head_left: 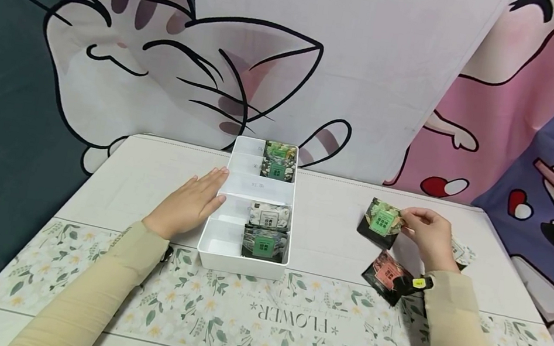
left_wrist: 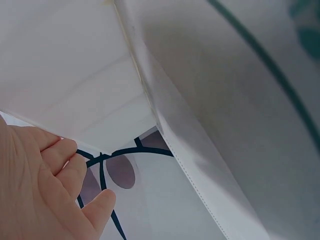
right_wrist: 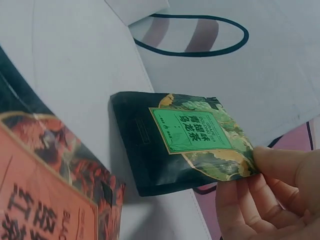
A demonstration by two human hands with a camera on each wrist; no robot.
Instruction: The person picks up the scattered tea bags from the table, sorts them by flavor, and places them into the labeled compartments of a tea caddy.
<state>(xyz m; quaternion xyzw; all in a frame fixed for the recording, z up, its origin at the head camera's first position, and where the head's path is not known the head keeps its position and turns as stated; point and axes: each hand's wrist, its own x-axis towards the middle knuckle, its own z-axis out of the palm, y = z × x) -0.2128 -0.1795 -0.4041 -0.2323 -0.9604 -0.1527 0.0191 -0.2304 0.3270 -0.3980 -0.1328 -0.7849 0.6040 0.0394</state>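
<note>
A black tea sachet with a green label point(head_left: 381, 223) is pinched at its edge between the thumb and fingers of my right hand point(head_left: 430, 235). In the right wrist view the sachet point(right_wrist: 175, 142) is tilted over the table, its label facing up. Just nearer lies a black sachet with a red label point(head_left: 386, 275), and a whitish sachet point(head_left: 463, 252) is partly hidden behind my right wrist. My left hand point(head_left: 188, 205) lies with extended fingers along the left side of a long white divided box point(head_left: 241, 266), fingertips right at its wall.
Inside the box, green-labelled sachets point(head_left: 278, 161) occupy the far end. A white-patterned sachet point(head_left: 269, 215) and a dark one with a green label point(head_left: 264, 245) stand in the near compartments. A floral runner point(head_left: 285, 340) crosses the table front; printed cloth point(head_left: 377, 63) hangs behind.
</note>
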